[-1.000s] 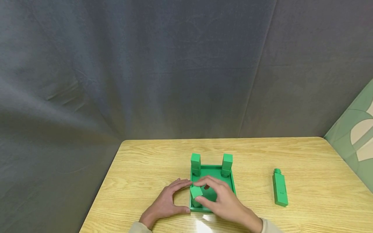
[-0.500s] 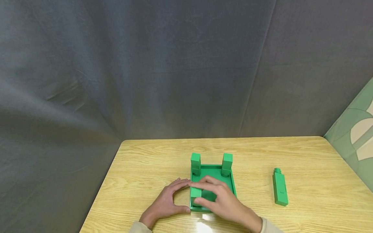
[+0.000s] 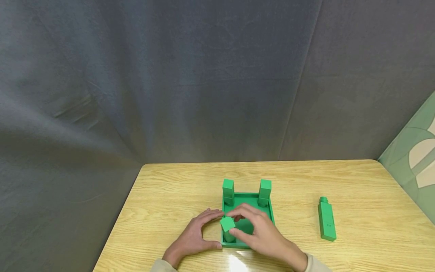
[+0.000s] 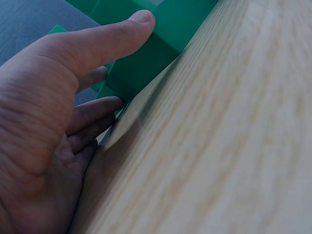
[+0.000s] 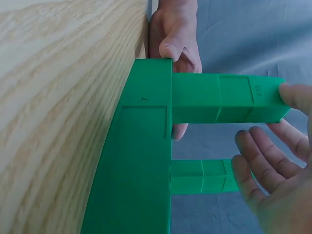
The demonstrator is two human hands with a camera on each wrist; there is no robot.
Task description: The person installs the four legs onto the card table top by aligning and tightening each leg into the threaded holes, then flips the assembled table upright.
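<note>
A square green tray (image 3: 244,245) with low walls lies on the table. My left hand (image 3: 194,234) is against its left wall, thumb at the near corner and fingers stretched out. At the near left corner a square green post (image 3: 228,224) stands in the tray. My right hand (image 3: 263,232) pinches the top of this post between thumb and fingertips. In the right wrist view the post (image 5: 209,97) stands straight out from the tray, with the other fingers of the right hand (image 5: 275,170) off it. From above, its top looks turned relative to the tray's walls.
Two similar posts stand at the tray's far corners, a far left post (image 3: 228,189) and a far right post (image 3: 264,190). Another post (image 3: 327,221) with a threaded end lies on the wooden table (image 3: 367,211) to the right. A grey curtain (image 3: 217,83) hangs behind.
The near left post has turned: its top was square with the tray half a second ago and is now angled. The right fingers have shifted back round it. The left hand has stayed put.
</note>
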